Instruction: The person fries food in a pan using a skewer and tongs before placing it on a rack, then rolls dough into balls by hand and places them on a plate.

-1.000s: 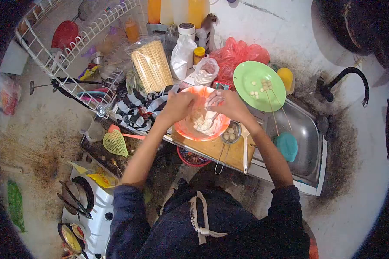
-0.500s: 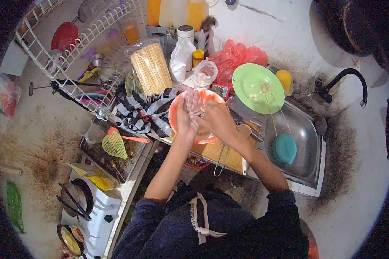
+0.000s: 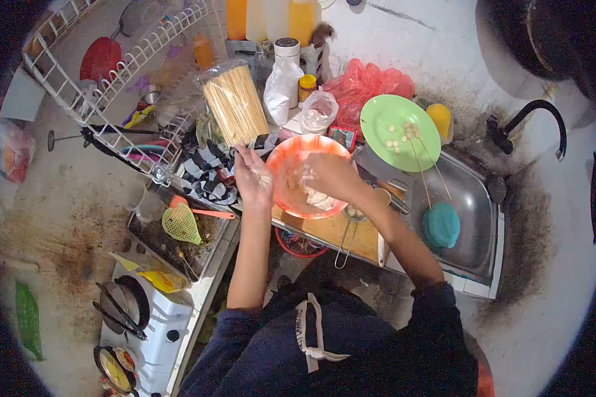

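Observation:
My left hand (image 3: 253,177) is held palm up beside the left rim of the orange-and-white bowl (image 3: 278,192). Its fingers are stretched out, and whitish smears show on the palm. My right hand (image 3: 326,176) reaches down into the bowl, its fingers blurred and partly hidden. Pale dough (image 3: 319,199) lies in the bowl just below that hand. On the green plate (image 3: 384,122), to the right of the bowl, are several small white balls (image 3: 394,143), some at the ends of two sticks (image 3: 418,165).
A bag of wooden skewers (image 3: 234,102) leans behind my left hand. The bowl stands over a wooden board (image 3: 357,241) with a small strainer (image 3: 346,245) at its edge. Right of it is a metal sink (image 3: 473,205) with a teal bowl (image 3: 441,225). A stove (image 3: 159,337) stands front left.
My hands were together over the bowl and have parted. The left hand moved left, off the rim; the right hand went down into the bowl. Dough in the bowl now shows.

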### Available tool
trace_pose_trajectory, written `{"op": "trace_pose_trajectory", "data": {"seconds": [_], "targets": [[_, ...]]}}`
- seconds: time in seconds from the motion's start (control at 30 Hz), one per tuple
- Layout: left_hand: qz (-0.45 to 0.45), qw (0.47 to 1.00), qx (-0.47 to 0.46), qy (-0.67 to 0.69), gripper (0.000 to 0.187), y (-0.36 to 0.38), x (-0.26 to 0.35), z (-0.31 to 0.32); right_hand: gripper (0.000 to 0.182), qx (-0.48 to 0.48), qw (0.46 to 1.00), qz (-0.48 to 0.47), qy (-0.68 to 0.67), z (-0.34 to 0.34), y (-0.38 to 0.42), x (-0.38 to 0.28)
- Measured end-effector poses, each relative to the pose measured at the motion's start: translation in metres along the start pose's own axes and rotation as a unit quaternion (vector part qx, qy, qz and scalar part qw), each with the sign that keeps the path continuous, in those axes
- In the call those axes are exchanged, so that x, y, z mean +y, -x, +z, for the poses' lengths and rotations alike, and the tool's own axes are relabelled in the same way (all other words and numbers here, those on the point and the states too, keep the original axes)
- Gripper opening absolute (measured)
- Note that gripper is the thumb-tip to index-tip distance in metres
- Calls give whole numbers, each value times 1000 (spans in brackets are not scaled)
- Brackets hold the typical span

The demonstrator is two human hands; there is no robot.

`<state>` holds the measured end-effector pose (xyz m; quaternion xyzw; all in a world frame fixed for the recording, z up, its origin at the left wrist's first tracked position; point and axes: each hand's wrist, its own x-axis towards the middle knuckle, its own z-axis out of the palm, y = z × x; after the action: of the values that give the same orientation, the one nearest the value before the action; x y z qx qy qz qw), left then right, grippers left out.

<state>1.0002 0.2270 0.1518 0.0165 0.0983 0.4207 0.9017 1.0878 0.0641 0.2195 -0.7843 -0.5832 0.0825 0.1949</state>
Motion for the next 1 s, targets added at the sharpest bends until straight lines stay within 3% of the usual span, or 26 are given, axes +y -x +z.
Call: {"op": "trace_pose_trajectory", "data": {"seconds": [0.03,0.1,0.17,0.23,0.3,0.47,0.53,0.63,0.77,0.83,0.87,0.93,0.97,1.0], "targets": [[-22,999,-25,23,32,-3,7,-3,31,3,1000,2,-1,10,-2,4],[-43,997,-49,47,33,1,12,-4,29,-9,989,-53,140,43,-11,20],[-39,996,-59,52,35,17,11,6,28,17,985,-76,156,54,-13,29],[-28,999,-18,41,36,24,15,11,26,44,979,-100,171,52,-13,33],[-76,989,-92,82,37,23,19,5,23,-3,996,-15,85,39,-12,35],[-73,990,-61,99,36,25,19,10,23,6,988,-74,132,44,-14,36],[-58,994,-55,70,37,26,16,12,23,76,960,-159,217,56,-19,36],[-66,995,-40,67,38,22,16,7,21,64,951,-165,255,66,-24,22],[-71,992,-44,90,38,26,14,10,16,73,959,-121,247,68,-22,-4],[-38,999,2,33,35,29,12,15,14,97,974,-90,184,59,-20,-12],[-58,994,-49,84,34,25,13,7,14,96,974,-92,184,59,-21,-5],[-51,996,-32,66,33,25,10,11,16,20,988,-71,132,54,-28,21],[-47,998,-15,48,33,27,8,14,16,19,988,-72,132,47,-32,30],[-38,999,-12,35,33,26,6,14,17,17,995,-86,50,39,-36,39]]}}
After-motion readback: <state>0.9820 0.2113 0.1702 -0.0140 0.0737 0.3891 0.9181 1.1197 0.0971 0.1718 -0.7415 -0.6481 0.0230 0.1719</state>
